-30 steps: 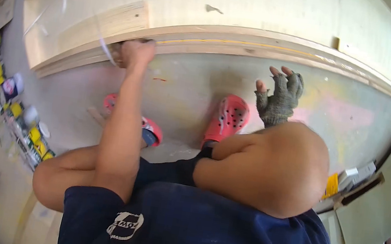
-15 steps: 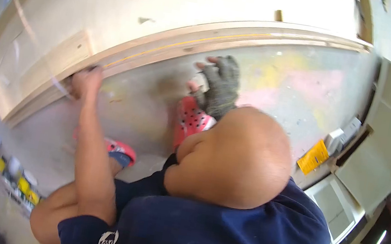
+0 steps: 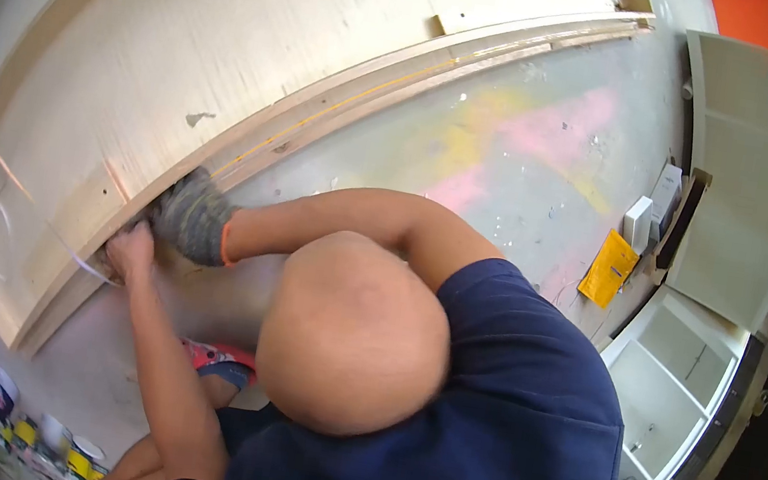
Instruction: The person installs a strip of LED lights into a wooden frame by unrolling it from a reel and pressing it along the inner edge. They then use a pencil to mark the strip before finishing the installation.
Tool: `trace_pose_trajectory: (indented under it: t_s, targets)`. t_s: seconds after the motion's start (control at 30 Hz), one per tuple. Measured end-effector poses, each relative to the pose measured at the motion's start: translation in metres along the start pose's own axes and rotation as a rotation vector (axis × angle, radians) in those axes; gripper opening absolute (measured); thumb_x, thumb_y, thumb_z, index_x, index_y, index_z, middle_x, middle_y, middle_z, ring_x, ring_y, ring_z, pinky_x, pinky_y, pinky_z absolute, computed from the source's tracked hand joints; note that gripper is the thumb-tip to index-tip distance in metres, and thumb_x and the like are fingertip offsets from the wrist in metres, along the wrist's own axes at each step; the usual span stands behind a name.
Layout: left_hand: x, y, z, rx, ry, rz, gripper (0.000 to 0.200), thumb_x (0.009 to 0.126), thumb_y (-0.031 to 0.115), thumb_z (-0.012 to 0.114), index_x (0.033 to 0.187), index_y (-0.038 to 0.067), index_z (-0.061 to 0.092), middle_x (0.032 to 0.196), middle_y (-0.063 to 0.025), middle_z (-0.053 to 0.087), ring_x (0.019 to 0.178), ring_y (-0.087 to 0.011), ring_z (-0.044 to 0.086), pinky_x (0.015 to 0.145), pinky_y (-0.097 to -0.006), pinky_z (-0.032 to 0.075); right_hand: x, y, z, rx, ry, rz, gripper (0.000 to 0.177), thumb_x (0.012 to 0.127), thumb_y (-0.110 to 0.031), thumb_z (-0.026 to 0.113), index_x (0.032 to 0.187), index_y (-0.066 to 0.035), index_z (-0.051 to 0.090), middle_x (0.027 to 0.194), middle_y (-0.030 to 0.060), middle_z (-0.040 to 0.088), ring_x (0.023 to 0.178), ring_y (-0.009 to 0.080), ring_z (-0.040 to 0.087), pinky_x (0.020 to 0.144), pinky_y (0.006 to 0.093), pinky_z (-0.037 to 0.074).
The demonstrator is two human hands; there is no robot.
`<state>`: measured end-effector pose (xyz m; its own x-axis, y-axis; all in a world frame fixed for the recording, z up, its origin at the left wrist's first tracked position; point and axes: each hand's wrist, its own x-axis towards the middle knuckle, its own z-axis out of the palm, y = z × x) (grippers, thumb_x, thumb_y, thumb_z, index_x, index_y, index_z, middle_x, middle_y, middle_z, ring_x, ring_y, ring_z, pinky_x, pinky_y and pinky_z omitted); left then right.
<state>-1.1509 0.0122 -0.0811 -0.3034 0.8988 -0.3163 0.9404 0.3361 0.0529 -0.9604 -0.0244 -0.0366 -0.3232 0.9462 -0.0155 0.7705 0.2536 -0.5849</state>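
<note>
At the lower left part of a curved wooden frame (image 3: pixel 346 95), my bare left hand (image 3: pixel 130 252) is closed at the frame's edge; what it pinches is too small to make out. Just above and right of it, my right hand (image 3: pixel 193 220), in a grey glove with an orange cuff, reaches into the same edge, with its fingertips hidden. The two hands are almost touching. A thin yellow line (image 3: pixel 356 97) runs along the groove of the frame. Beside my left hand, a thin pale strip (image 3: pixel 57 236) loops across the panel.
My bent knee (image 3: pixel 355 335) is in the middle of the view. A yellow packet (image 3: pixel 609 269) and a white box (image 3: pixel 637 223) lie on the right, near pale cabinet panels (image 3: pixel 745 215). Several cans (image 3: pixel 0 389) line the lower left. Paint stains mark the grey floor (image 3: pixel 516 151).
My gloved right hand has moved left from above the pink shoe to the frame, next to my left hand. The view has shifted, and the frame sits lower at the left.
</note>
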Motion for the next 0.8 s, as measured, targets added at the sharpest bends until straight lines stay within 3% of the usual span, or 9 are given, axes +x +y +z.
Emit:
trace_pose_trajectory:
  t_s: [0.13, 0.27, 0.33, 0.5, 0.57, 0.63, 0.67, 0.7, 0.8]
  targets:
    - [0.013, -0.009, 0.01, 0.061, -0.045, 0.03, 0.058, 0.081, 0.038, 0.064, 0.131, 0.009, 0.065, 0.14, -0.0198, 0.058, 0.133, -0.0418, 0.049, 0.115, -0.05, 0.031, 0.005, -0.004, 0.01, 0.009, 0.038, -0.02, 0.04, 0.077, -0.023, 0.062, 0.108, 0.001, 0.071, 0.112, 0.0232, 0.067, 0.107, 0.0423, 0.061, 0.09, 0.0578, 0.047]
    - [-0.01, 0.016, -0.019, -0.163, -0.138, -0.091, 0.057, 0.081, 0.035, 0.066, 0.13, 0.007, 0.066, 0.141, -0.0201, 0.058, 0.136, -0.0388, 0.047, 0.115, -0.0469, 0.031, -0.003, 0.003, 0.009, 0.005, 0.305, -0.079, 0.033, 0.076, -0.019, 0.062, 0.099, 0.002, 0.073, 0.11, 0.0215, 0.068, 0.107, 0.0393, 0.062, 0.091, 0.0517, 0.048]
    - [-0.01, 0.021, -0.024, 0.101, -0.125, -0.125, 0.057, 0.08, 0.035, 0.068, 0.129, 0.006, 0.067, 0.138, -0.0206, 0.06, 0.133, -0.0396, 0.049, 0.114, -0.0458, 0.033, -0.001, 0.01, 0.005, 0.109, 0.144, -0.11, 0.033, 0.074, -0.021, 0.065, 0.098, 0.001, 0.073, 0.11, 0.022, 0.068, 0.107, 0.0382, 0.062, 0.092, 0.0505, 0.047]
    - [-0.017, 0.032, -0.036, 0.033, -0.157, -0.164, 0.058, 0.078, 0.041, 0.071, 0.127, 0.011, 0.069, 0.134, -0.0201, 0.062, 0.131, -0.0399, 0.05, 0.114, -0.0509, 0.031, -0.025, 0.034, -0.051, 0.082, -0.013, 0.027, 0.037, 0.069, -0.028, 0.07, 0.094, -0.001, 0.074, 0.099, 0.0233, 0.069, 0.098, 0.0402, 0.064, 0.088, 0.0502, 0.047]
    - [-0.018, 0.031, -0.032, 0.134, -0.087, -0.163, 0.056, 0.077, 0.044, 0.074, 0.125, 0.016, 0.071, 0.132, -0.0179, 0.065, 0.131, -0.0388, 0.051, 0.113, -0.0504, 0.032, -0.038, 0.049, -0.088, -0.009, -0.184, 0.128, 0.042, 0.077, -0.039, 0.071, 0.097, -0.002, 0.073, 0.1, 0.0208, 0.069, 0.098, 0.0387, 0.064, 0.089, 0.05, 0.047]
    - [-0.021, 0.035, -0.04, 0.128, -0.097, -0.173, 0.056, 0.076, 0.044, 0.075, 0.124, 0.015, 0.071, 0.132, -0.0173, 0.065, 0.13, -0.0388, 0.051, 0.113, -0.0505, 0.032, -0.058, 0.076, -0.099, -0.113, -0.09, 0.161, 0.053, 0.084, -0.05, 0.067, 0.109, -0.003, 0.069, 0.108, 0.0174, 0.069, 0.103, 0.0361, 0.064, 0.094, 0.049, 0.045]
    - [-0.023, 0.039, -0.04, 0.114, -0.112, -0.168, 0.056, 0.075, 0.043, 0.075, 0.124, 0.015, 0.072, 0.131, -0.0167, 0.065, 0.13, -0.0388, 0.052, 0.113, -0.0506, 0.032, -0.065, 0.082, -0.125, -0.125, -0.175, 0.22, 0.051, 0.085, -0.051, 0.066, 0.105, -0.004, 0.07, 0.106, 0.0166, 0.069, 0.104, 0.0357, 0.065, 0.094, 0.0493, 0.046]
    - [-0.022, 0.038, -0.037, 0.109, -0.119, -0.17, 0.056, 0.075, 0.043, 0.075, 0.124, 0.015, 0.072, 0.131, -0.0167, 0.065, 0.13, -0.0388, 0.052, 0.113, -0.0506, 0.032, -0.075, 0.096, -0.127, -0.219, -0.049, 0.22, 0.049, 0.084, -0.053, 0.067, 0.096, -0.006, 0.075, 0.102, 0.0161, 0.072, 0.1, 0.0354, 0.067, 0.09, 0.0485, 0.047]
    - [-0.019, 0.027, -0.035, -0.064, -0.158, -0.143, 0.057, 0.075, 0.045, 0.075, 0.124, 0.015, 0.072, 0.131, -0.016, 0.066, 0.129, -0.0377, 0.053, 0.114, -0.0507, 0.029, -0.102, 0.138, -0.165, -0.332, 0.005, 0.228, 0.054, 0.088, -0.06, 0.061, 0.102, -0.008, 0.071, 0.103, 0.0146, 0.07, 0.102, 0.0347, 0.065, 0.092, 0.0476, 0.046]
